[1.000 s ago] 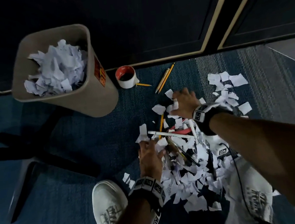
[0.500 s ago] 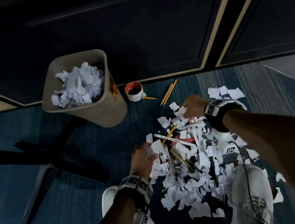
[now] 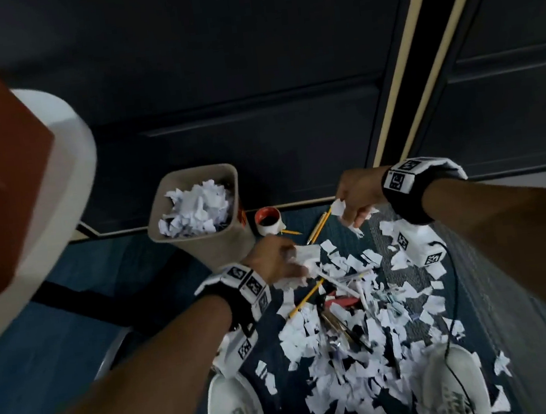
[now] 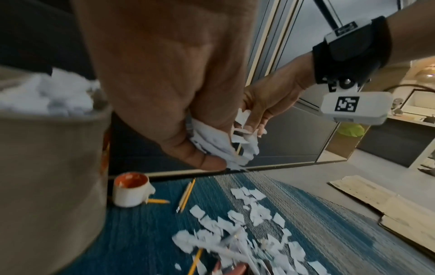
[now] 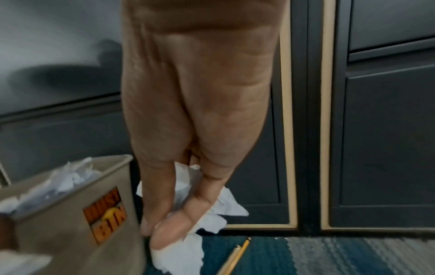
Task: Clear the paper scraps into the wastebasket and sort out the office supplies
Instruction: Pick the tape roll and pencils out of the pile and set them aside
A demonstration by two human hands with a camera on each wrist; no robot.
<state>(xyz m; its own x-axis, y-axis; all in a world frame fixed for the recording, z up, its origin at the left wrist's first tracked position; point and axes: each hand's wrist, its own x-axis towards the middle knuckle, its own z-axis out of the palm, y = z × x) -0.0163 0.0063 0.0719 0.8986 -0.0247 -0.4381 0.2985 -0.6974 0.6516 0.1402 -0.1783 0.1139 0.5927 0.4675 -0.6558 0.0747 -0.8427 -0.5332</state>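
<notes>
A beige wastebasket (image 3: pixel 169 234) (image 5: pixel 58 219) full of crumpled white paper stands on the blue carpet against the dark wall. My left hand (image 3: pixel 279 262) (image 4: pixel 195 147) grips a bunch of paper scraps, raised just right of the basket. Further right and higher, my right hand (image 3: pixel 352 201) (image 5: pixel 179 223) pinches more white scraps (image 5: pixel 212 210). A big pile of paper scraps (image 3: pixel 358 343) mixed with pens and yellow pencils (image 3: pixel 304 300) covers the carpet between my white shoes.
A white mug with an orange inside (image 3: pixel 268 221) (image 4: pixel 130 189) stands right of the basket, with two yellow pencils (image 3: pixel 318 227) beside it. A white and red chair (image 3: pixel 24 187) looms at the left. Flattened cardboard (image 4: pixel 376 204) lies on the floor at the right.
Both hands have lifted off the pile with paper scraps and moved up toward the wastebasket. The head camera has risen and tilted, bringing the chair into view.
</notes>
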